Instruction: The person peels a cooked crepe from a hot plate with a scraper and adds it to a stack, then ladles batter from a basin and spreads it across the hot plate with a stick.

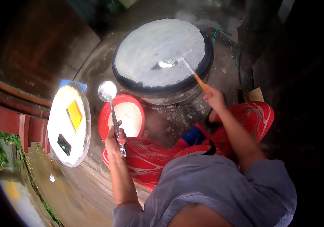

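My left hand (115, 140) is closed around the handle of a metal ladle (107, 91), its bowl pointing up and away from me. Below and beside the ladle sits a red bucket (103, 120) of pale batter (131, 117). A thin spatula (194, 73) with an orange handle and whitish blade is gripped in my right hand (214, 97). Its tip meets a broad white layer of batter (146, 49) covering most of a round black griddle (206, 62). Close to the tip, a shiny spot and a dark patch show in the layer; I cannot tell whether it is torn.
On the left, a round tray (58, 109) holds a pale layer, a yellow packet (74, 115) and a phone (64, 144). A blue object (194, 136) lies between my knees, which wear red patterned cloth. Thin green cord (216, 34) trails behind the griddle. Steam hangs at the back.
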`<action>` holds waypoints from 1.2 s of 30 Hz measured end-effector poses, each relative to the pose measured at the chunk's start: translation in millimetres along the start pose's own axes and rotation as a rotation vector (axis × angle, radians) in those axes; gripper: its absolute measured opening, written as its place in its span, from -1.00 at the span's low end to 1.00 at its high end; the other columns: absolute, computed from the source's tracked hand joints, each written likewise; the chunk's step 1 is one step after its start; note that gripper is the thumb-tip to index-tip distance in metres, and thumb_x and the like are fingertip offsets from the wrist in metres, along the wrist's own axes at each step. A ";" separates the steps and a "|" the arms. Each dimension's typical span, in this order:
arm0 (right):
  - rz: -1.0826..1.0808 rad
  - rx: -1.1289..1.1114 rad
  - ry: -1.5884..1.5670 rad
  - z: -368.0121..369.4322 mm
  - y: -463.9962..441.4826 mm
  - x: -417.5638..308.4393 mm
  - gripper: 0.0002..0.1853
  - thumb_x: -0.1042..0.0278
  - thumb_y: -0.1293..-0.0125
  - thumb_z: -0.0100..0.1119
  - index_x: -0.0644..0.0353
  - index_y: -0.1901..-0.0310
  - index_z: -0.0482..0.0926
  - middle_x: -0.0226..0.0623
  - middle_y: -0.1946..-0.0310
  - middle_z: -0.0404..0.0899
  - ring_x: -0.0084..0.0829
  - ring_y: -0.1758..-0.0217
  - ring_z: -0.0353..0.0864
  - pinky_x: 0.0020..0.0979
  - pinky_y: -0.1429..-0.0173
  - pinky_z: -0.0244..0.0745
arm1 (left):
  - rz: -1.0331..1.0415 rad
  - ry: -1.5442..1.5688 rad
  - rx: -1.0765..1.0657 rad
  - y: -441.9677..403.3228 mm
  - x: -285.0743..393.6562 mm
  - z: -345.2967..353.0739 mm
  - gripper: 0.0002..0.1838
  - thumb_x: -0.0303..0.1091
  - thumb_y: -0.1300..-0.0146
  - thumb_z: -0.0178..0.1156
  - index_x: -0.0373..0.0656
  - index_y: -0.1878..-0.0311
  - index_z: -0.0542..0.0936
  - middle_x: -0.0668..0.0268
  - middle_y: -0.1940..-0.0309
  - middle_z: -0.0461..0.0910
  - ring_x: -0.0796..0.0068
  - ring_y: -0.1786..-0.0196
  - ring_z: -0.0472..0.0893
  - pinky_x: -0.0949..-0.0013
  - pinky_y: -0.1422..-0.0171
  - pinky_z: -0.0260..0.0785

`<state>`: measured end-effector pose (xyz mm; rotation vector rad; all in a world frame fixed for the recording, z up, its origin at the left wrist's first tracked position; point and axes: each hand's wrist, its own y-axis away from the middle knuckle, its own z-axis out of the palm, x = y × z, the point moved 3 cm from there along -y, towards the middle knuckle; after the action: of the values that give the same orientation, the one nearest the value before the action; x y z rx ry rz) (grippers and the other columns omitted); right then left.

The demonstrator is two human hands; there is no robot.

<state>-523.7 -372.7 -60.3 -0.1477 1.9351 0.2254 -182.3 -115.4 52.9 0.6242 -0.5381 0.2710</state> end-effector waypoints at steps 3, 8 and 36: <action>-0.117 -0.044 0.136 45.0 9.5 -37.6 -0.57 0.55 -0.19 -0.07 0.07 -0.11 0.48 -0.26 0.53 0.58 -0.45 0.43 0.59 -0.43 0.25 0.45 | -0.004 -0.045 -0.023 1.9 -6.7 15.9 -0.64 -0.25 -0.41 -0.21 -0.34 -0.04 0.37 0.27 0.54 0.43 0.63 0.67 0.25 0.60 0.68 0.08; -0.066 -0.034 0.074 30.8 -5.1 -47.1 -0.55 0.59 -0.16 -0.09 0.07 -0.10 0.48 -0.27 0.59 0.51 -0.45 0.43 0.59 -0.42 0.29 0.45 | 0.009 -0.184 -0.039 15.6 -14.5 35.9 -0.64 -0.25 -0.40 -0.21 -0.34 -0.03 0.37 0.26 0.58 0.44 0.63 0.71 0.25 0.59 0.70 0.09; 0.045 -0.277 -0.166 124.3 33.8 -63.9 -0.55 0.59 -0.25 -0.15 0.12 -0.19 0.40 -0.36 0.56 0.53 -0.60 0.59 0.41 -0.54 0.42 0.41 | 0.079 -0.673 0.144 -58.8 -91.9 102.4 -0.68 -0.26 -0.32 -0.18 -0.30 0.41 0.43 0.31 0.69 0.37 0.57 0.75 0.29 0.50 0.68 0.18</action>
<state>-394.8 -311.8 -42.1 -0.2603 1.7364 0.5200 -275.6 -232.0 43.6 0.8371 -1.1996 0.1698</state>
